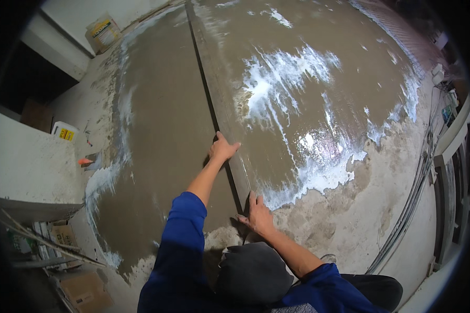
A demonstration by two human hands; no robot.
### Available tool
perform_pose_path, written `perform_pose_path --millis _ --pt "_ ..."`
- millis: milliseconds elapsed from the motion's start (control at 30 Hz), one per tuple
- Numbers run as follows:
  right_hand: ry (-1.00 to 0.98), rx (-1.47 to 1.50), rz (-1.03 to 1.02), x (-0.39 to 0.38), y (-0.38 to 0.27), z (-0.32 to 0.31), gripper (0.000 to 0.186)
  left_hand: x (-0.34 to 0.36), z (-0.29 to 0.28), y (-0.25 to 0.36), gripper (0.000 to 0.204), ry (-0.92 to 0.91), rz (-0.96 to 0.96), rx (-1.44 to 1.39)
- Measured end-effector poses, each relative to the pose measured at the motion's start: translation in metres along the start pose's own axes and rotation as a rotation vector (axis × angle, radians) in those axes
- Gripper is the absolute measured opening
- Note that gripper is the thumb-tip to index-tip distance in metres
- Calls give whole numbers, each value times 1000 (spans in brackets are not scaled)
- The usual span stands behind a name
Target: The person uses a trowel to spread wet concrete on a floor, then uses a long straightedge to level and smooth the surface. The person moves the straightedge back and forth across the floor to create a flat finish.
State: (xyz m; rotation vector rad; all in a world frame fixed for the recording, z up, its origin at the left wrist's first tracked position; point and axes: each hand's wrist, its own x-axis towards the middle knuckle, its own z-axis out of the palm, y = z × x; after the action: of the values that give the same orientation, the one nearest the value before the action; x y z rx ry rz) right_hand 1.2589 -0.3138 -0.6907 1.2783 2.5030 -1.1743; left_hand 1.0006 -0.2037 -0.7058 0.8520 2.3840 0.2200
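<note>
A long straight screed bar runs from the top of the view to near my body, lying across wet grey mortar on the floor. My left hand grips the bar around its middle stretch, thumb spread toward the right side. My right hand grips it at the near end, fingers along its edge. The mortar left of the bar looks fairly smooth; to the right it is glossy, with white watery streaks. My forearms in blue sleeves come up from the lower edge.
Pale rough floor borders the mortar. At left stand a white wall, a white jug, a bag, a trowel and cardboard. Cables and a railing line the right side.
</note>
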Motion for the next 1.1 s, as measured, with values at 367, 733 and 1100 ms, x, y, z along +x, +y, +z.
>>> perform_pose_path --millis 367,733,1100 --pt "40 41 82 10 -4 7 95 8 7 -5 122 11 76 -145" --pt "107 54 50 37 16 -10 63 35 12 15 120 21 127 -204" --pt "133 67 57 52 30 -35 60 52 14 42 121 21 109 -186"
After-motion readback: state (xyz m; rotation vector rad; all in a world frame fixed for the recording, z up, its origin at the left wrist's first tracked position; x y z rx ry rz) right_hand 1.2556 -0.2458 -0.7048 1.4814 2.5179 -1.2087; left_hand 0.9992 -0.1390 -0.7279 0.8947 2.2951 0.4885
